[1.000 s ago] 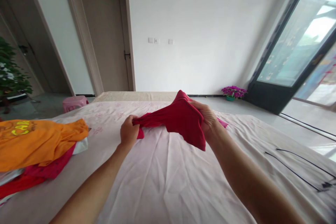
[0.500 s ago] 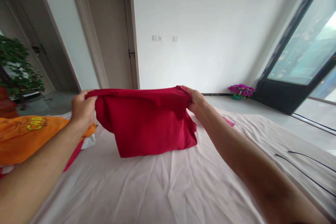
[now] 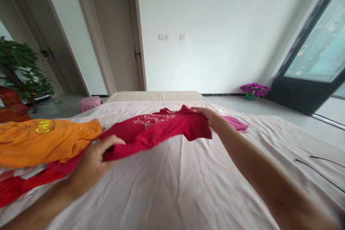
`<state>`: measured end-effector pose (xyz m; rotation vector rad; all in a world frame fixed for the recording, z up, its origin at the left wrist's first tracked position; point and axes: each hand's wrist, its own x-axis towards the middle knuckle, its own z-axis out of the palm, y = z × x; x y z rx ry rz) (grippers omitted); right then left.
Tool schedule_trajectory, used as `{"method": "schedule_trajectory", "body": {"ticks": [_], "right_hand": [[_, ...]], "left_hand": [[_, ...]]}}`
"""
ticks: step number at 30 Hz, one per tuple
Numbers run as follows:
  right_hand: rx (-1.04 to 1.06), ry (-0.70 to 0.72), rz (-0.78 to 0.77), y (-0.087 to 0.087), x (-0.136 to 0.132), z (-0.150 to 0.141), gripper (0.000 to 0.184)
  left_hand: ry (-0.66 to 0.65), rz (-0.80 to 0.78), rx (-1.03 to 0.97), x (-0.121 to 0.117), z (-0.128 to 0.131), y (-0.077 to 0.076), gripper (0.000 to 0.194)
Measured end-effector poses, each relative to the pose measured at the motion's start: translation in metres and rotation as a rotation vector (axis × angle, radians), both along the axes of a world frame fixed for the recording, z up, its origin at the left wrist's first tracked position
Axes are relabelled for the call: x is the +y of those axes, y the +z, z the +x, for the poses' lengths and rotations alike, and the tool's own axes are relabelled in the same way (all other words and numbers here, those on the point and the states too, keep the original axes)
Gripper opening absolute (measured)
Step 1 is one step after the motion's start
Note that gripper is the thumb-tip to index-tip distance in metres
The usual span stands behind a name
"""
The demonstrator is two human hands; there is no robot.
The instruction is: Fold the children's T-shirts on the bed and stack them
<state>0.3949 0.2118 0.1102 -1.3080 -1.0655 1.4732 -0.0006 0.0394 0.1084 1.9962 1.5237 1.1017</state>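
Observation:
A dark red T-shirt [image 3: 159, 129] with pale lettering stretches between my two hands, low over the pale pink bedsheet [image 3: 172, 194]. My left hand [image 3: 104, 152] is closed around its near left edge, thumb on top. At the far right, near a sleeve, my right hand [image 3: 206, 115] grips the cloth; some of its fingers are hidden behind the fabric. Just left of the red shirt lies an orange T-shirt [image 3: 67, 140] with yellow letters, on top of other crumpled clothes.
Red clothing [image 3: 29, 183] lies at the left edge. A pink cloth [image 3: 235, 123] is beyond my right forearm, and thin black cords [image 3: 318, 172] rest at right. Past the sheet stand a pink stool [image 3: 90, 103], a leafy plant [image 3: 18, 68] and purple flowers [image 3: 254, 90].
The red T-shirt went from hanging upright to lying low and nearly flat, its lettering now showing. My left hand came down and nearer; my right hand dropped slightly.

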Motion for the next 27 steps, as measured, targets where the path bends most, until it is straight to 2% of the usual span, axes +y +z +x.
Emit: {"method": "schedule_trajectory", "body": {"ticks": [2,4,6,8,10,12,14,17,20,22,24,27], "right_hand": [[-0.122,-0.057,-0.124,-0.041,-0.009,0.018,0.011],[-0.204,-0.070,-0.166,-0.071,-0.019,0.033,0.015],[-0.318,-0.051,-0.135,-0.089,-0.028,0.044,0.027],[-0.420,-0.032,-0.078,-0.097,-0.034,0.051,0.045],[-0.498,-0.003,-0.038,-0.099,-0.037,0.051,0.053],[-0.590,0.050,-0.024,-0.097,-0.039,0.048,0.039],[-0.678,0.083,-0.012,-0.092,-0.041,0.047,0.020],[-0.729,0.083,0.006,-0.081,-0.051,0.059,0.015],[-0.847,0.147,-0.061,-0.070,-0.062,0.082,0.012],[-0.932,0.204,-0.149,-0.066,-0.063,0.094,0.010],[-0.962,0.214,-0.164,-0.064,-0.057,0.098,0.013],[-0.990,0.142,-0.005,-0.062,-0.036,0.085,0.014]], "left_hand": [[-0.211,-0.247,0.113,-0.012,0.018,-0.044,0.013],[-0.414,-0.421,0.212,-0.021,0.029,-0.071,0.024],[-0.544,-0.569,0.240,-0.023,0.033,-0.079,0.034],[-0.550,-0.628,0.189,-0.014,0.027,-0.075,0.037],[-0.420,-0.538,0.127,0.008,0.012,-0.071,0.039],[-0.206,-0.363,0.128,0.041,-0.012,-0.075,0.040],[-0.018,-0.245,0.180,0.075,-0.042,-0.089,0.039],[0.178,-0.175,0.354,0.115,-0.089,-0.120,0.039],[0.229,-0.147,0.530,0.132,-0.122,-0.145,0.037],[0.269,-0.134,0.595,0.135,-0.130,-0.152,0.038],[0.356,-0.109,0.632,0.136,-0.129,-0.151,0.044],[0.491,-0.103,0.680,0.138,-0.119,-0.143,0.058]]}}
